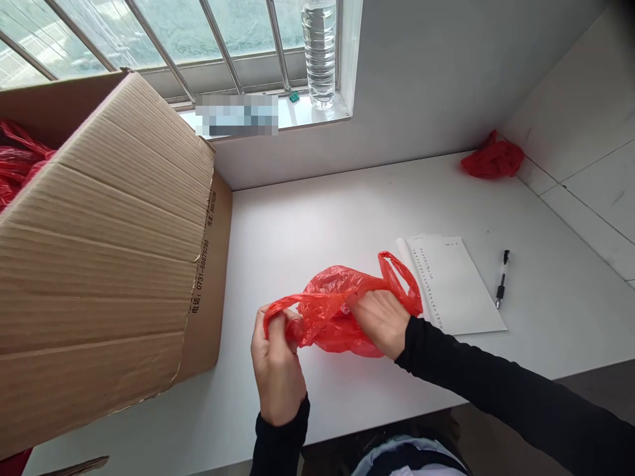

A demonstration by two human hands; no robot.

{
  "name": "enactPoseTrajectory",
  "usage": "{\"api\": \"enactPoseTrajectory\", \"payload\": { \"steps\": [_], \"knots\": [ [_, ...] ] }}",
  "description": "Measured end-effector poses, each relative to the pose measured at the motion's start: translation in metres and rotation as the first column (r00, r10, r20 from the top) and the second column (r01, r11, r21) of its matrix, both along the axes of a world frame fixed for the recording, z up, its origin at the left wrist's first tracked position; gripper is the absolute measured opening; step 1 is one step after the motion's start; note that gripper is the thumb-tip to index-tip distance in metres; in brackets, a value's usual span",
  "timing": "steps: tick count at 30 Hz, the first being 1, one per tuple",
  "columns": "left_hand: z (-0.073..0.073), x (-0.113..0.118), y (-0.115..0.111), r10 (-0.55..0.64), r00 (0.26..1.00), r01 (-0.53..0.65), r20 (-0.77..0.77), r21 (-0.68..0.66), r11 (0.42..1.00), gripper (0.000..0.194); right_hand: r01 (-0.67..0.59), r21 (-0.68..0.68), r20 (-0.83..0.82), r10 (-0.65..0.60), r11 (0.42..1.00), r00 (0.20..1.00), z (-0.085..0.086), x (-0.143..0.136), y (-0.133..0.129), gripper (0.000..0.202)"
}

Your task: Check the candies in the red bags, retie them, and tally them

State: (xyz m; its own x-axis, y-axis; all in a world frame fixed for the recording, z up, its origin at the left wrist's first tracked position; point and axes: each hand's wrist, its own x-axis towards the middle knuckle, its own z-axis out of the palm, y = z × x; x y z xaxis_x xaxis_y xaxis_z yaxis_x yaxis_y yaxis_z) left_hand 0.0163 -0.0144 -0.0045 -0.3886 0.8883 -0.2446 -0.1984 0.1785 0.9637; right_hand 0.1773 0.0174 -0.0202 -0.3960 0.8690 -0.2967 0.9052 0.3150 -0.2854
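- Red plastic carrier bag (333,281), one: over the white tabletop (317,218), between our two hands.
- Left hand (278,370): fingers clamped on one bag handle; a firm hold, we judge, would best hold the mouth wide.
- Right hand (381,317): fingers hidden in the bag; apart or together, we cannot tell. Slow wrist advised: thin film may tear.
- Edges: cardboard box (114,244), left; notepad (461,287), just beside the bag's right loop; tabletop's front edge, near our wrists.
- Open room: beyond the bag, toward the wall (297,158).
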Motion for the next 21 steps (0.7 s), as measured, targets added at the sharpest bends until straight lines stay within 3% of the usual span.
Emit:
{"api": "enactPoseTrajectory", "payload": {
  "steps": [6,12,17,21],
  "knots": [
    [0.002,-0.004,0.003,-0.013,0.976,0.017,0.218,-0.017,1.000,0.024,-0.004,0.031,-0.046,0.005,1.000,0.999,-0.006,0.001,0.002,0.030],
    [0.007,0.002,0.002,-0.012,0.945,0.002,0.326,0.030,1.000,0.024,-0.063,-0.062,0.043,0.066,0.996,0.997,-0.005,-0.003,-0.007,0.030],
    [0.008,0.006,-0.003,-0.077,0.933,0.063,0.352,0.053,0.997,0.025,-0.110,-0.097,0.102,0.120,0.989,0.987,0.004,0.002,-0.021,0.033],
    [0.008,0.008,-0.006,-0.145,0.944,0.137,0.296,0.047,0.989,0.033,-0.119,-0.196,0.171,0.153,0.973,0.973,0.009,0.011,-0.025,0.021]
  ]
}}
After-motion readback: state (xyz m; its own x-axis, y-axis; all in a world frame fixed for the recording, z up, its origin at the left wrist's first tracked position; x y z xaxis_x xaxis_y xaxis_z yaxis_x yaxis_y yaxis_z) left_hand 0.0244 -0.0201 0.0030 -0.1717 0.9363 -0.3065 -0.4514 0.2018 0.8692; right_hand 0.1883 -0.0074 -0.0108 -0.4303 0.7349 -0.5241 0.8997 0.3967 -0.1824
